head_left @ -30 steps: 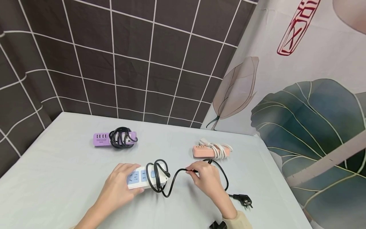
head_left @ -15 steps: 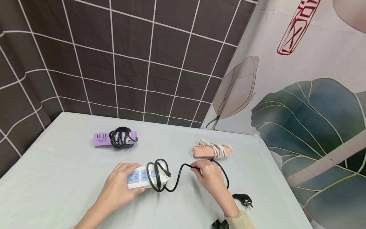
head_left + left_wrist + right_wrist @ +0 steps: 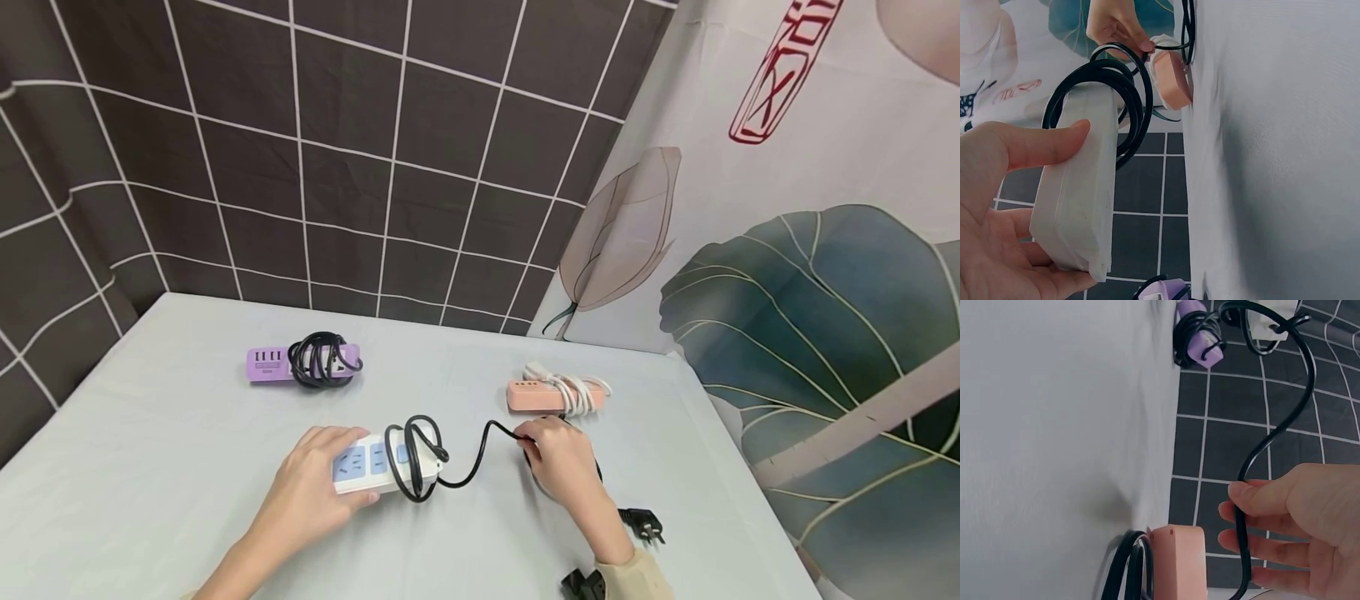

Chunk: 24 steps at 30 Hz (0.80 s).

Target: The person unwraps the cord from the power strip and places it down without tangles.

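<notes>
My left hand (image 3: 318, 479) grips the left end of a white power strip (image 3: 367, 467) with blue sockets, thumb on the near side and fingers on the far side. A black cord (image 3: 414, 467) is looped around the strip's right part. From there it runs right, up to my right hand (image 3: 557, 457), which pinches it between thumb and fingers. In the right wrist view the cord (image 3: 1300, 403) curves down from the strip and passes under the thumb. The left wrist view shows the strip's pale side (image 3: 1082, 181) held up off the table. The cord's black plug (image 3: 643, 525) lies right of my right forearm.
A purple power strip (image 3: 267, 365) with a bundled black cord lies at the back left. Behind my right hand is an orange power strip (image 3: 531, 397) with a wound white cord. A black object (image 3: 583, 585) sits by the right sleeve. Dark gridded cloth hangs behind the table (image 3: 187, 400).
My right hand has moved a little to the right along with the cord, and the stretch between the hands has lengthened. The left hand and the white power strip stay in place.
</notes>
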Each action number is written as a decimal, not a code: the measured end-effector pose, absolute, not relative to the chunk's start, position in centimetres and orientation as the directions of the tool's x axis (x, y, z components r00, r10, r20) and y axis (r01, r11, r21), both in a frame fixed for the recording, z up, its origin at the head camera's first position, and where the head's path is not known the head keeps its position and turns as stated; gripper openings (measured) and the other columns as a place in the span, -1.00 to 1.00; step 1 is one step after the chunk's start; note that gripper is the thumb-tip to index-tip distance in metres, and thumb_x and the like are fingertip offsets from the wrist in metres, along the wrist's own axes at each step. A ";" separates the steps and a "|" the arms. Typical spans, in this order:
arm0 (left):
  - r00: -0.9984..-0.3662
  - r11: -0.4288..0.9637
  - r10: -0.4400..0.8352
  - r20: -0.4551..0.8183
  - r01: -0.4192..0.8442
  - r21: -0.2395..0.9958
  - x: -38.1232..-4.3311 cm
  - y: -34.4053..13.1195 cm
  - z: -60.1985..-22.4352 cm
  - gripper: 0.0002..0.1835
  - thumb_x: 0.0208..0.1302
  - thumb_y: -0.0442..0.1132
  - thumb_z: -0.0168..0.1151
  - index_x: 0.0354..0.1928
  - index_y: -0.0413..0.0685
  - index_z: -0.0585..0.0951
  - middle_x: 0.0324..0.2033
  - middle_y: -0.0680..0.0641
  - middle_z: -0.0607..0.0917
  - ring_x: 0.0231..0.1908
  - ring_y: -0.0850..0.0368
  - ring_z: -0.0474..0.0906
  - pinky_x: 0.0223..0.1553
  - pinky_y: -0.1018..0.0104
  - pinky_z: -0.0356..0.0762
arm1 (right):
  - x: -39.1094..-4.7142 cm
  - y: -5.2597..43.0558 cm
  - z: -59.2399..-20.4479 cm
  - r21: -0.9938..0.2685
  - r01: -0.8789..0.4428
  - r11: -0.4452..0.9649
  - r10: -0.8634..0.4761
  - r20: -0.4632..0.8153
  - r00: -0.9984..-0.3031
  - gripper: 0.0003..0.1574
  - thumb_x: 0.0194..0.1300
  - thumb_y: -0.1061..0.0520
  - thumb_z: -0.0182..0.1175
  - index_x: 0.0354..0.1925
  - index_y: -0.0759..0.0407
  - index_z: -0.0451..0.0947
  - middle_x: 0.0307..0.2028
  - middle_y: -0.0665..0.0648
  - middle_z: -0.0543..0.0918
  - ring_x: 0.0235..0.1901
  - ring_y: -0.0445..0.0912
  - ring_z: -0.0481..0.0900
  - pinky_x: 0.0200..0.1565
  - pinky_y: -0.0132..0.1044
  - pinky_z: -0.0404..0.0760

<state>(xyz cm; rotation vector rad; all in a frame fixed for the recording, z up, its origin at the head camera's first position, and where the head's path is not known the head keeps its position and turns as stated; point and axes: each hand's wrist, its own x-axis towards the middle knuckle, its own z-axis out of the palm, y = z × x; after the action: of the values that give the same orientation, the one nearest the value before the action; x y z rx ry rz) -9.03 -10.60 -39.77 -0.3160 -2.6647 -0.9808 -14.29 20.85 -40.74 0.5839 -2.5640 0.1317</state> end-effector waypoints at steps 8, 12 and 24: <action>-0.936 0.742 0.105 0.335 0.298 0.601 -9.1 -10.6 -39.7 -0.25 -0.39 -0.21 0.62 0.04 -0.14 0.62 -0.04 -0.13 0.66 0.00 -0.03 0.51 -0.01 -0.08 0.50 | -14.3 21.6 -40.7 0.065 -0.386 0.920 -0.371 0.455 -0.809 -0.83 -0.08 0.26 0.45 -0.55 -0.01 0.68 -0.53 -0.06 0.67 -0.43 -0.12 0.64 -0.44 -0.25 0.59; -0.937 0.742 0.104 0.334 0.296 0.601 -9.1 -10.6 -39.7 -0.26 -0.39 -0.22 0.61 0.04 -0.15 0.62 -0.05 -0.13 0.67 -0.01 -0.03 0.51 -0.01 -0.07 0.50 | -14.1 21.8 -40.6 0.117 -0.376 0.919 -0.388 0.437 -0.812 -0.75 -0.13 0.28 0.42 -0.69 -0.02 0.58 -0.69 -0.08 0.53 -0.57 -0.11 0.55 -0.49 -0.25 0.50; -0.944 0.733 0.111 0.311 0.289 0.615 -8.8 -10.2 -39.4 -0.24 -0.40 -0.21 0.62 0.05 -0.13 0.62 -0.02 -0.12 0.66 0.01 -0.02 0.52 0.01 -0.08 0.50 | -13.5 22.0 -40.7 0.199 -0.327 0.924 -0.378 0.347 -0.858 -0.84 -0.17 0.25 0.47 -0.64 0.04 0.68 -0.63 -0.03 0.65 -0.49 -0.09 0.58 -0.32 -0.22 0.56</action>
<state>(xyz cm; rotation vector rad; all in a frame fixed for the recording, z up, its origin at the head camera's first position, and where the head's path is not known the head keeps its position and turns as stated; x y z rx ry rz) -8.83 -10.21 -39.41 -0.3154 -2.6828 -1.0145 -13.54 22.02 -40.74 0.5145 -2.6985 -0.1865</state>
